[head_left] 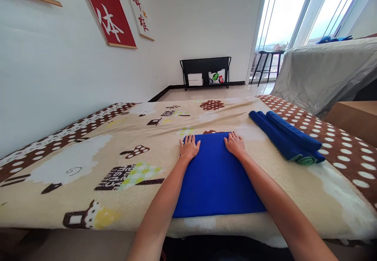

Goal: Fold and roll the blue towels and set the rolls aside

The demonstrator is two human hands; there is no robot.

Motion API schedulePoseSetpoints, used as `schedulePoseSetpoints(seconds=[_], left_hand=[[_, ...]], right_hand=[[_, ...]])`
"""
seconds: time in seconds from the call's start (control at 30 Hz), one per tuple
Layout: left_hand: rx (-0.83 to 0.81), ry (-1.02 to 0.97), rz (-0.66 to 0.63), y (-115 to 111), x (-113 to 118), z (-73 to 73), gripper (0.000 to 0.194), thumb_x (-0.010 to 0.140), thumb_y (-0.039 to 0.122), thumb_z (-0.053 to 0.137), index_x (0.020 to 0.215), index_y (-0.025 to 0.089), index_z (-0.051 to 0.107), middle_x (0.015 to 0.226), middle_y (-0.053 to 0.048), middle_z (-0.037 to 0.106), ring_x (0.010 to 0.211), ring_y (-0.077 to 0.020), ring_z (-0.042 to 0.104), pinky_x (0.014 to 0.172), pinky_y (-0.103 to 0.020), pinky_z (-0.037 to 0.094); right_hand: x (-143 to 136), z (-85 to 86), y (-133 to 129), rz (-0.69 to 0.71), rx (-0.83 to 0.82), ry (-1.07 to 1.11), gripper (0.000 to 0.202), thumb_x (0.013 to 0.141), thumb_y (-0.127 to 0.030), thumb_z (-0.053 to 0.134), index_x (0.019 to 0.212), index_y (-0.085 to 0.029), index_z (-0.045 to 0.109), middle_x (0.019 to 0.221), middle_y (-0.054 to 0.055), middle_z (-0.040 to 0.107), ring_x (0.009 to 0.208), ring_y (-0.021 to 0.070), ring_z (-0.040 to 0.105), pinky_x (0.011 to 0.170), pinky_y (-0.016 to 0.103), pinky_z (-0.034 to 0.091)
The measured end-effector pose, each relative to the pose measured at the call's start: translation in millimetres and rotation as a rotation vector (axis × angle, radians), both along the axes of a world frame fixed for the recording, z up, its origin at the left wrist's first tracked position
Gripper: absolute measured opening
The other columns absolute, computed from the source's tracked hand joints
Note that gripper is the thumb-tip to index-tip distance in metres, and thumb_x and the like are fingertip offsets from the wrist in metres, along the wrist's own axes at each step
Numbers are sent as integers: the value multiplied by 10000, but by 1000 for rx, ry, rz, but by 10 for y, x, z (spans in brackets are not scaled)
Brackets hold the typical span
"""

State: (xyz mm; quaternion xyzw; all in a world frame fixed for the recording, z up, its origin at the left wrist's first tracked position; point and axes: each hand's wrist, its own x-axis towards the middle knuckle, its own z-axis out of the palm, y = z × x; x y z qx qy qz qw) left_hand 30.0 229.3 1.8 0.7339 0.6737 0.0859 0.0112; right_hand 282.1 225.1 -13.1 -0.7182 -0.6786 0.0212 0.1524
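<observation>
A flat blue cloth (216,178) lies on the patterned blanket (118,198) near its front edge. My left hand (189,147) rests palm down on the cloth's far left corner, its fingers spread. On the far right corner lies my right hand (235,143), also palm down with fingers apart. Neither hand grips anything. To the right, rolled dark blue cloths (285,135) lie side by side on the blanket, and one roll shows a green end.
Beyond the blanket, a black rack (206,65) stands by the wall. A stool (268,62) is near the window. A plastic-covered piece (326,68) and a cardboard box (353,117) stand at the right. A wall runs along the left.
</observation>
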Motion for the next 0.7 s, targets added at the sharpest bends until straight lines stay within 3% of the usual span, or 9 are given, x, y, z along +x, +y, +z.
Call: schedulePoseSetpoints(seconds=[0.13,0.33,0.5,0.7], left_hand=[[13,5,7,-128,51,17,659,991,515,193,1535,171,333,1618,-144,259,1515,-312,178,1192,-640,28],[-4,-9,-100,-413,266,47,599,1000,425,222,1530,171,335,1620,-135,259,1513,-266,205,1199,-558,182],[-22,-23,-271,-716,523,46,563,995,361,260,1525,196,352,1617,-104,280,1506,-250,230,1197,-540,211],[7,-29,-367,-1087,545,45,540,995,321,282,1517,212,375,1604,-95,315,1503,-235,240,1204,-520,205]], right_hand=[[-108,11,-141,-21,32,-18,580,1007,-343,289,1467,-9,403,1546,249,340,1479,310,267,1188,508,161],[-370,43,-462,120,52,-22,532,997,-302,286,1457,-87,448,1549,180,373,1475,271,295,1186,456,217],[-575,29,-785,284,46,-12,526,980,-271,316,1468,-124,443,1558,124,378,1474,220,305,1191,393,240],[-467,34,-1072,350,24,10,531,980,-279,329,1474,-119,439,1562,115,370,1481,213,292,1207,398,231]])
